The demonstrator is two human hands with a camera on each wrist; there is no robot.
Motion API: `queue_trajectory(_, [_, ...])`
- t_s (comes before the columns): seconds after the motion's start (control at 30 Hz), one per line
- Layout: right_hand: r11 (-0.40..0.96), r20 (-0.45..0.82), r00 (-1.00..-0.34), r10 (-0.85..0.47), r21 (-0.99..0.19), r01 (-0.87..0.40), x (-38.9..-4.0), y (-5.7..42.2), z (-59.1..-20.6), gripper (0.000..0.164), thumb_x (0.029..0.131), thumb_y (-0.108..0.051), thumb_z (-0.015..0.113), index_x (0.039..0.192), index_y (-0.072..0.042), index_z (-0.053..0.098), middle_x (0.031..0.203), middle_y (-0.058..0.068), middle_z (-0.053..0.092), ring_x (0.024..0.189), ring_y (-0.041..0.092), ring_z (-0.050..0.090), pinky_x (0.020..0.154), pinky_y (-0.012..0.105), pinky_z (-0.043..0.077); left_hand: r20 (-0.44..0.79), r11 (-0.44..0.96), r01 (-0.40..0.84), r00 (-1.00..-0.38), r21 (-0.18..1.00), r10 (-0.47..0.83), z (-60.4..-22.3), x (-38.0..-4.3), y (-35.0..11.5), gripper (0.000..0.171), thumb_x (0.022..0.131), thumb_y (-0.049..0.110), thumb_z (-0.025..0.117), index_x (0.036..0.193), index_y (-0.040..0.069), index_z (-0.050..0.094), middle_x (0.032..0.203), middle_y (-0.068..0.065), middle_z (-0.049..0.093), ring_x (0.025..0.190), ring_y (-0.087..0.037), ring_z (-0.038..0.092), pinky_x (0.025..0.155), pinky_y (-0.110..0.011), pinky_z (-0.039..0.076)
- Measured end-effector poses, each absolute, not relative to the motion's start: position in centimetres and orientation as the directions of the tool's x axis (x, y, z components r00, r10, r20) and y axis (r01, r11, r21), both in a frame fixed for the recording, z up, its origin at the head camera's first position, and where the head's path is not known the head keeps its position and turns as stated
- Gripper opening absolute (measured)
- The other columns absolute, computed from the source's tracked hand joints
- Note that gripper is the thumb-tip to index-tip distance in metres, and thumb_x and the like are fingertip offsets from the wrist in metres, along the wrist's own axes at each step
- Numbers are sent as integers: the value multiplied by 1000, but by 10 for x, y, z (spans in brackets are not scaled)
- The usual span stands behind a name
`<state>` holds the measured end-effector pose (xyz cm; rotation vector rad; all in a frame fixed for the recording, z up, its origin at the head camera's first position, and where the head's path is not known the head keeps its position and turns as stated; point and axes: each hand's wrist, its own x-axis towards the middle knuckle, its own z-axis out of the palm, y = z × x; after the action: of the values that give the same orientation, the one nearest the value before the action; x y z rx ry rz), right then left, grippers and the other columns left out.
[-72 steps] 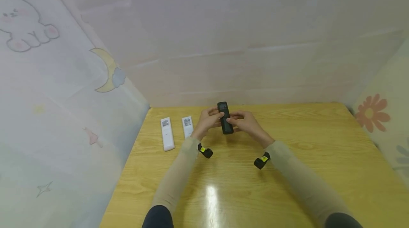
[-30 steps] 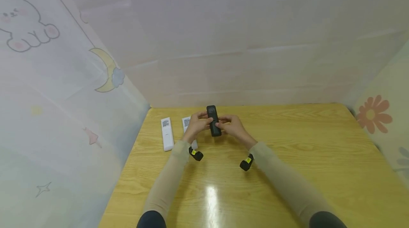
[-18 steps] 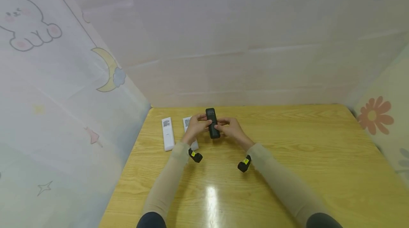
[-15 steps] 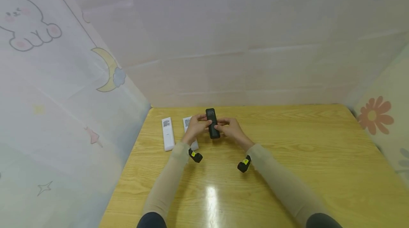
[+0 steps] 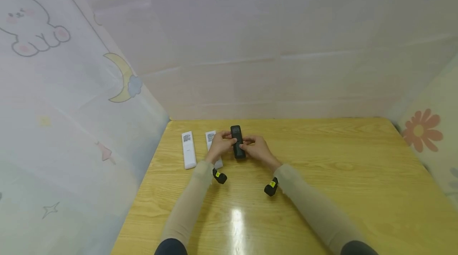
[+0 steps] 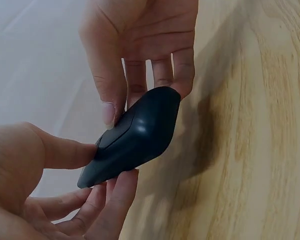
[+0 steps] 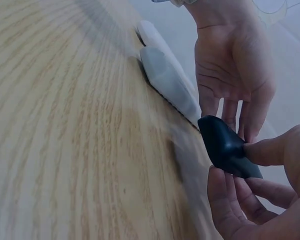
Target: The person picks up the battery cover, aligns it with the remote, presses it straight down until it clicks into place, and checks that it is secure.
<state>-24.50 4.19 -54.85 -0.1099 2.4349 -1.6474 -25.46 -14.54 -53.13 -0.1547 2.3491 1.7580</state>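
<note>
A black remote control [image 5: 237,137], back side up with its battery cover showing, is held above the table by both hands. My left hand [image 5: 220,144] grips its left edge, thumb on the back and fingers beneath. From the right, my right hand [image 5: 258,149] pinches it in the same way, its thumb near the cover. In the left wrist view the remote control [image 6: 145,125] stands tilted, with its shadow on the wood below. A white remote control [image 5: 188,150] lies back side up at the left; a second white remote control [image 5: 210,136] is partly hidden by my left hand.
The wooden table [image 5: 322,167] meets a pale cloth backdrop [image 5: 279,84] along its far edge. Printed walls rise at the left and right. A small black camera [image 5: 220,177] is strapped to my left wrist, another camera [image 5: 270,188] to my right.
Both hands have carried the black remote control leftward, then slightly down and closer to me. Both thumbs stay on its back. The white remote controls have not moved.
</note>
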Motion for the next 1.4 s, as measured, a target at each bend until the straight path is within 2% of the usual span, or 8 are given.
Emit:
queue_trajectory(0.3, [380,-147,-973,-178,-922,70,-242,36,-556,44,99,-15,77,140,-1,67,119,17,72,101,26,71,76,31,62,-224,380,-203,-974,902,12,-538,-252,-148,53,103,18,72,150,0,56,137,-18,64,124,-33,67,103,-44,59])
queue_trajectory(0.6, [391,-146,-974,-176,-918,67,-240,34,-558,46,98,-13,77,141,2,67,120,19,73,103,29,72,74,31,63,-225,432,-203,-974,879,-1,-541,-252,-146,53,103,18,72,150,-1,56,135,-18,65,124,-34,66,104,-45,58])
queue_trajectory(0.83, [417,-144,-977,-160,-906,65,-238,32,-558,41,98,-12,77,136,2,69,117,17,75,107,30,72,85,37,63,-243,448,-219,-970,867,-4,-543,-253,-145,52,104,16,71,149,-2,55,135,-19,65,122,-33,67,98,-41,61])
queue_trajectory(1.07, [438,-129,-978,-162,-898,46,-240,31,-557,39,98,-13,77,133,2,71,117,17,76,108,30,71,91,41,60,-263,412,-236,-965,880,9,-540,-253,-145,54,103,13,70,151,-5,52,138,-22,63,116,-34,70,86,-36,66])
queue_trajectory(1.4, [473,-141,-976,-167,-880,46,-241,29,-555,40,98,-13,77,135,2,69,120,17,74,116,33,68,105,50,54,-257,421,-227,-966,878,15,-541,-254,-146,53,103,12,70,150,-6,52,136,-23,63,116,-35,70,86,-33,66])
